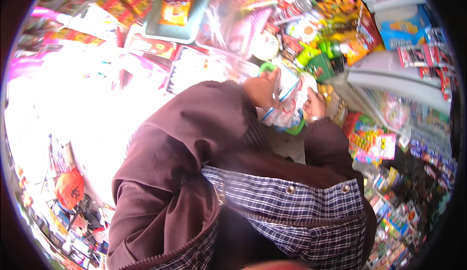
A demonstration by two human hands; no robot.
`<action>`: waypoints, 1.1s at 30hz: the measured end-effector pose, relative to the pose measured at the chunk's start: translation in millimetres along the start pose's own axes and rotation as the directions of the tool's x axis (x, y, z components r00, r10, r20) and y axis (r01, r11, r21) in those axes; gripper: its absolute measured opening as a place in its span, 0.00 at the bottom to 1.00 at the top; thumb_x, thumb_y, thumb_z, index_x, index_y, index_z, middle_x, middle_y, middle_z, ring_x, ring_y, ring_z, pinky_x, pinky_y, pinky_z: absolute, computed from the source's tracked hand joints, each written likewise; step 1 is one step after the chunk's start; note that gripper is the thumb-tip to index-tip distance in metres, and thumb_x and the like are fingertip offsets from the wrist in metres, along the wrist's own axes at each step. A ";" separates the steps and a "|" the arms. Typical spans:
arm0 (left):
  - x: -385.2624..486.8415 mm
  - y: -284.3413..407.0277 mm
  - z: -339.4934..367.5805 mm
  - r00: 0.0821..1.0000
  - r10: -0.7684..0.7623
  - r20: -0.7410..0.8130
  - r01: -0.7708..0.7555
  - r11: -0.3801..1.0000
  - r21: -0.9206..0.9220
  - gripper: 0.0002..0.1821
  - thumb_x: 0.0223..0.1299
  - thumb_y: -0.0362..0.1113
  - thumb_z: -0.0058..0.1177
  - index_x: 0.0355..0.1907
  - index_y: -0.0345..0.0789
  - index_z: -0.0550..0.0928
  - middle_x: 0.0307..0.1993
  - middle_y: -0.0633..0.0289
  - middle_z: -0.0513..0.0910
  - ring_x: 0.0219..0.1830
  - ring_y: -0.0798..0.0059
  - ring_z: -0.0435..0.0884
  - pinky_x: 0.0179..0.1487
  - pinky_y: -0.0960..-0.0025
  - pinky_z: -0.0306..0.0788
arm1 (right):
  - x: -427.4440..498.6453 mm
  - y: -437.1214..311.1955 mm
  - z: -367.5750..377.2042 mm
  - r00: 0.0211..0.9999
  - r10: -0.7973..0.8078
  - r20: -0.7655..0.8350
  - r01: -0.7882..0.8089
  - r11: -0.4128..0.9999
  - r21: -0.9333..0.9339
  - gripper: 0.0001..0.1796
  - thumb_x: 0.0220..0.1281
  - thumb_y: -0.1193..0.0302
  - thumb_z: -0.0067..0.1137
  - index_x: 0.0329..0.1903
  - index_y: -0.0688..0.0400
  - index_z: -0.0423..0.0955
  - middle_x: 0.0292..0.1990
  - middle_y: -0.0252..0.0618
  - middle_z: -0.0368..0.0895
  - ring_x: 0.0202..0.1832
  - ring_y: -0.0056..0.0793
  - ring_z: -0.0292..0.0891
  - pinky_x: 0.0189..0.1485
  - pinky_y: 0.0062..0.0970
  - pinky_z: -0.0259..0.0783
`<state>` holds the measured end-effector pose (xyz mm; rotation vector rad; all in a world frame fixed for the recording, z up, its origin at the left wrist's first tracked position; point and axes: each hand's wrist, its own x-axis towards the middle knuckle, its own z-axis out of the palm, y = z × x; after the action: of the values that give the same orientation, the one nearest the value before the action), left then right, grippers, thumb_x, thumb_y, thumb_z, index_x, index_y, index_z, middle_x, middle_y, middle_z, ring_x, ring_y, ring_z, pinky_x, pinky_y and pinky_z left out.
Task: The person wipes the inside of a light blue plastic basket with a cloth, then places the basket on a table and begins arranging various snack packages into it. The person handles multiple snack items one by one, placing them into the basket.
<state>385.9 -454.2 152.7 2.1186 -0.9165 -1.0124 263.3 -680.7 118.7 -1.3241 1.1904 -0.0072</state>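
Note:
My left hand (263,89) is on a white box with blue edges (286,84), its thumb and fingers spread over the near side. My right hand (315,104) pinches the edge of a crumpled white plastic bag with red print (292,106), just right of the box. Under and around them shows a green plastic rim (296,128), apparently of a basket or tub. Whether the box lies in the bag or on it, I cannot tell.
A teal plastic basket (150,22) with a snack packet and a clear pink-tinted container (233,18) stand beyond. Packets crowd the upper right beside a glass-fronted display case (401,84). A spiral notebook (197,65) lies left of my hands. Glare washes out the left.

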 end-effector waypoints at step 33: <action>-78.1 -122.2 -82.7 0.681 -0.382 -0.625 -0.497 0.386 -0.777 0.19 0.64 0.43 0.48 0.54 0.36 0.71 0.42 0.63 0.77 0.42 0.72 0.78 0.50 0.65 0.72 | -50.0 -39.4 54.1 0.595 -0.103 0.797 0.729 0.488 -0.481 0.16 0.55 0.63 0.58 0.42 0.62 0.77 0.34 0.48 0.81 0.35 0.38 0.78 0.40 0.31 0.70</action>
<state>456.7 -304.0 134.8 1.1826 0.1028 -0.3001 299.4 -624.3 168.8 -2.1506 0.0643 0.6580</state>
